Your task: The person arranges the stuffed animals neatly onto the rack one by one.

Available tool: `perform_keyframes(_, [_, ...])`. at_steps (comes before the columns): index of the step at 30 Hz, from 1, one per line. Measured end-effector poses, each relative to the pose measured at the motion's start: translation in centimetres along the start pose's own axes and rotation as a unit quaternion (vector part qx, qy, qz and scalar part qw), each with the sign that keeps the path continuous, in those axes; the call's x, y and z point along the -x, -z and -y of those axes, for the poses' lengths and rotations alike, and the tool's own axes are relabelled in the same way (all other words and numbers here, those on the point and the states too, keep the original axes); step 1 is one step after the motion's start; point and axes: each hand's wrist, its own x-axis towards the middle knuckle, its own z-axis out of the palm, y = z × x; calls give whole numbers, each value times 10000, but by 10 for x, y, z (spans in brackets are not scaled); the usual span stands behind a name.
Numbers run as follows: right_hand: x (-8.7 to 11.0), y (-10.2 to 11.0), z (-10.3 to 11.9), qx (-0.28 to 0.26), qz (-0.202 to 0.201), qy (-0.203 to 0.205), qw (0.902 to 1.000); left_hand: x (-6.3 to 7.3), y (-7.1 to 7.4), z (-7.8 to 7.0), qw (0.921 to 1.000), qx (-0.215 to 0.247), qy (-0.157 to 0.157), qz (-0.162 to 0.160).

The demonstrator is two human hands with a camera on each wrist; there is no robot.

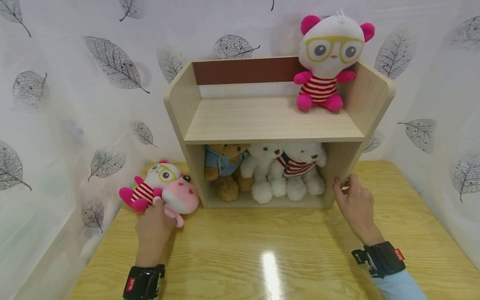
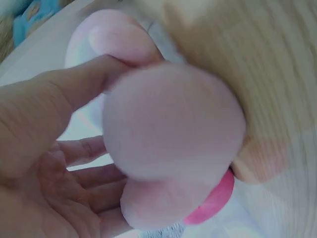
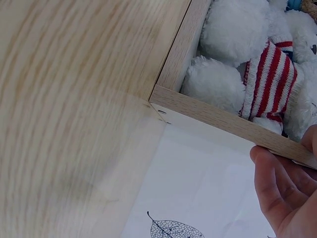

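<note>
At the left of the table, my left hand [image 1: 155, 227] grips a pink plush toy [image 1: 181, 196] with a white patch and darker pink spots. In the left wrist view the thumb lies over the pink plush [image 2: 173, 121] and the fingers are beneath. Right beside it a panda plush [image 1: 159, 179] with yellow glasses and a striped shirt lies tilted on its back. At the wooden shelf's [image 1: 343, 175] lower right, my right hand [image 1: 354, 204] pinches the front edge of the side panel [image 3: 233, 123], fingertips on its outer face.
A larger panda plush [image 1: 320, 89] sits on the upper tier at right. The lower compartment holds a brown bear in a blue hoodie [image 1: 225, 162], a white bear [image 1: 262, 183] and another white bear with a striped scarf [image 1: 300, 166]. The wooden table [image 1: 240, 250] extends in front.
</note>
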Motion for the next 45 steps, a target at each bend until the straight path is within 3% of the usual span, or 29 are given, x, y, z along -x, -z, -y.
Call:
perform_keyframes(5, [0,0,2,-5,-4,11,10000,6,11,9,9969,756,200,118])
perform_keyframes(9, [0,1,3,-16,-6,2,10000,12,16,7,9877,1472,107,-512])
perform_keyframes(15, [0,-1,1,14,-28,0,10000,16,16,-2,9540,2314,-212,-1895])
perform_keyframes(19, [0,-3,1,4,-18,-25,10000,17,16,-7,9289,2613,-460,-2583])
perform_keyframes(22, [0,-3,1,-20,-18,-44,10000,17,15,-11,9144,2712,-727,-2918])
perform_keyframes(27, [-1,-3,1,-18,-33,-53,10000,20,14,-18,8968,2777,-1183,-3236])
perform_keyframes(31, [-1,-3,1,-11,-25,-23,10000,23,13,-26,8726,2918,-1647,-3552])
perform_keyframes(34, [0,-3,1,-3,-19,-20,10000,25,13,-32,8515,3171,-2047,-3639])
perform_keyframes(36, [0,-3,1,22,-24,-30,10000,28,12,-39,8424,3310,-2272,-3595])
perform_keyframes(45, [-1,2,1,57,24,-44,10000,47,8,-89,8335,3479,-3148,-2919])
